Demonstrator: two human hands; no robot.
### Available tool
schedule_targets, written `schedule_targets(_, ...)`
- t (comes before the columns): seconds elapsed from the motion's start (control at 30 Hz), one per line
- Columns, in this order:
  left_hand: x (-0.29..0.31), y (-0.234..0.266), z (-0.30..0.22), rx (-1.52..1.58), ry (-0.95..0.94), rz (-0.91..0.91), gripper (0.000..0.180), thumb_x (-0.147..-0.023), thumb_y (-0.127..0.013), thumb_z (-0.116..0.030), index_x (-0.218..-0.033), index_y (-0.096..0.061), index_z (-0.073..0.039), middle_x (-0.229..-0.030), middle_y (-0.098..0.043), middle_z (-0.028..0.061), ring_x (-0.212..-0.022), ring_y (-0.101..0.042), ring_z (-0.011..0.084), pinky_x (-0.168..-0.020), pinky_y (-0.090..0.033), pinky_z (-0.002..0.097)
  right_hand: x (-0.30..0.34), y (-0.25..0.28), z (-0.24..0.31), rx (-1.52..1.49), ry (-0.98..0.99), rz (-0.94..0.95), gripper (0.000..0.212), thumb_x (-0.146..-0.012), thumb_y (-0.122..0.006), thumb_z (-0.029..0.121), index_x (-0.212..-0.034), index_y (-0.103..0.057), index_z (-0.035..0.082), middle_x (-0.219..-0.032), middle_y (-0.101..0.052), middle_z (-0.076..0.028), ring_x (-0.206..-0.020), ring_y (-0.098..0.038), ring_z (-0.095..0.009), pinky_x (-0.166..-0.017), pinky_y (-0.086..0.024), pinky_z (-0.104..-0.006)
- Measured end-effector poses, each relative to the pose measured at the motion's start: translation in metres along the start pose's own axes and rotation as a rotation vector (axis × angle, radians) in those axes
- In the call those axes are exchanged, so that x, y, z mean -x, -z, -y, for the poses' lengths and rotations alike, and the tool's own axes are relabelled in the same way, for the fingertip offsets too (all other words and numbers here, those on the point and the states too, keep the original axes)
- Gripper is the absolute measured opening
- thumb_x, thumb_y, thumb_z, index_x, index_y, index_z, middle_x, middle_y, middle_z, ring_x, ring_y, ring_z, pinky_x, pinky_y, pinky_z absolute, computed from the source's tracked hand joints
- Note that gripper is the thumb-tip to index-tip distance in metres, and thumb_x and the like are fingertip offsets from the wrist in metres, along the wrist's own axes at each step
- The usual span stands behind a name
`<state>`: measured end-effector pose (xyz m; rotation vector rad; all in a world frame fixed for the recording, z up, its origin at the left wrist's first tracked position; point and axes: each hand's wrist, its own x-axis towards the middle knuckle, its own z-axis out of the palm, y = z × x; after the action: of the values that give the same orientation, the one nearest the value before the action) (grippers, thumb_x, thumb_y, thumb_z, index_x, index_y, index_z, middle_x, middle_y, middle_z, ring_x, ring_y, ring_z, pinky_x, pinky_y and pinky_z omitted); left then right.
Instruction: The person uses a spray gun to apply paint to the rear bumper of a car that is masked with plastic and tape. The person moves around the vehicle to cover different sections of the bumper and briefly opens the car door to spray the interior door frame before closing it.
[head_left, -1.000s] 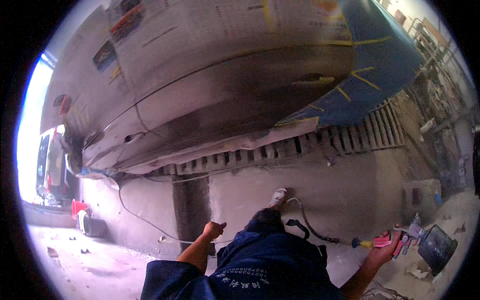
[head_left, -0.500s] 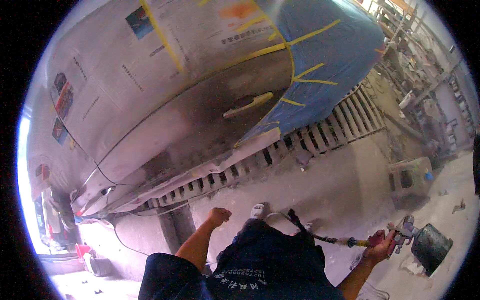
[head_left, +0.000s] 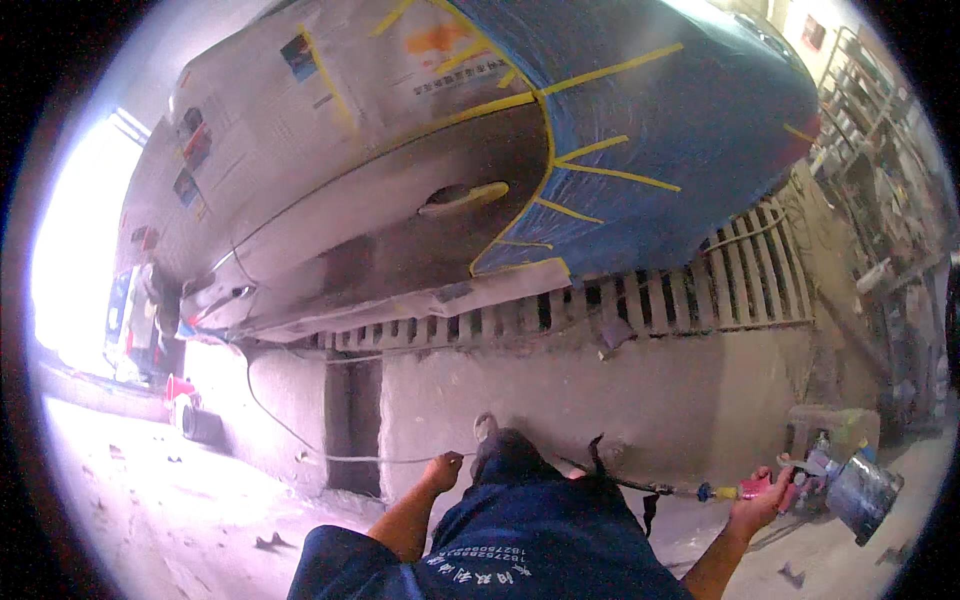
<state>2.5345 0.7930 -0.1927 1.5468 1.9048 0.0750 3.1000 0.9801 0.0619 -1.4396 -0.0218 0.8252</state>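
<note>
My right hand [head_left: 760,505] is wrapped round the handle of a paint spray gun [head_left: 815,468], out at the lower right. A dark, paint-stained cup [head_left: 865,497] is fixed to the gun and tilts outward. From the handle an air hose [head_left: 640,484] with a yellow and blue fitting runs back toward my body. My left hand [head_left: 443,470] is closed, low in front of me. A pale hose [head_left: 385,460] passes at that hand; whether the fingers grip it is hidden. Ahead is a vehicle's dark grey side panel [head_left: 380,250] with a door handle [head_left: 465,198], partly yellow.
Newspaper [head_left: 260,150] and blue film [head_left: 680,130], edged with yellow tape, cover the bodywork around the panel. A slatted floor grate [head_left: 740,275] runs below the vehicle. A dark floor slot [head_left: 355,420] lies left of my feet. Cluttered shelving [head_left: 900,170] stands at the right.
The view has shifted, bringing more of the bright opening and left floor into sight. My left hand sits lower in the picture, by the pale hose. The spray gun stays in my right hand.
</note>
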Motion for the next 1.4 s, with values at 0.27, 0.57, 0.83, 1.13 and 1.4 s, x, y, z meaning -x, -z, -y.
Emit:
schedule_targets(0.27, -0.007, -0.021, -0.113, 0.45, 0.502, 0.154, 0.025, -0.083, -0.05, -0.027, -0.096, -0.062, -0.009, -0.094, -0.064, 0.0113, -0.088, -0.061, 0.0274, -0.075, -0.049, 0.037, -0.092, 0.013, 0.04, 0.005, 0.185, 0.003, 0.032, -0.083, -0.059, 0.039, -0.106, -0.051, 0.018, -0.079, -0.055, 0.001, -0.065, -0.049, -0.01, -0.051, -0.034, -0.0236)
schedule_targets(0.57, -0.055, -0.021, -0.177, -0.098, 0.105, 0.403, 0.032, -0.071, -0.059, -0.034, -0.093, -0.061, -0.011, -0.093, -0.062, 0.0093, -0.089, -0.059, 0.0282, -0.073, -0.049, 0.0394, -0.108, -0.021, 0.047, 0.083, 0.23, 0.06, 0.035, -0.085, -0.057, 0.034, -0.112, -0.053, 0.011, -0.098, -0.059, 0.001, -0.067, -0.05, -0.011, -0.057, -0.04, -0.0225)
schedule_targets(0.83, -0.153, -0.052, -0.176, -0.268, 0.002, 0.509, 0.041, -0.067, -0.059, -0.039, -0.099, -0.061, -0.012, -0.099, -0.06, 0.014, -0.095, -0.056, 0.0307, -0.079, -0.047, 0.0412, -0.189, -0.048, 0.067, 0.122, 0.271, 0.149, 0.034, -0.088, -0.055, 0.03, -0.114, -0.052, 0.009, -0.102, -0.058, -0.001, -0.073, -0.052, -0.012, -0.06, -0.042, -0.0242)
schedule_targets(1.13, -0.201, -0.047, -0.292, 0.471, 0.33, 0.049, 0.031, -0.078, -0.056, -0.026, -0.104, -0.06, -0.01, -0.097, -0.062, 0.0128, -0.096, -0.057, 0.0315, -0.083, -0.046, 0.0409, -0.308, -0.056, 0.059, 0.489, 0.455, 0.452, 0.046, -0.085, -0.054, 0.014, -0.126, -0.039, 0.003, -0.122, -0.045, -0.006, -0.089, -0.05, -0.015, -0.071, -0.043, -0.0259)
schedule_targets(1.4, -0.076, -0.189, -0.395, 0.08, 0.41, 0.138, 0.034, -0.083, -0.045, -0.019, -0.114, -0.054, -0.009, -0.109, -0.058, 0.0192, -0.095, -0.056, 0.0366, -0.081, -0.046, 0.0432, -0.405, -0.115, 0.097, 0.47, -0.007, 0.518, 0.037, -0.09, -0.048, 0.031, -0.119, -0.049, 0.008, -0.101, -0.055, -0.002, -0.075, -0.05, -0.013, -0.062, -0.042, -0.0218)
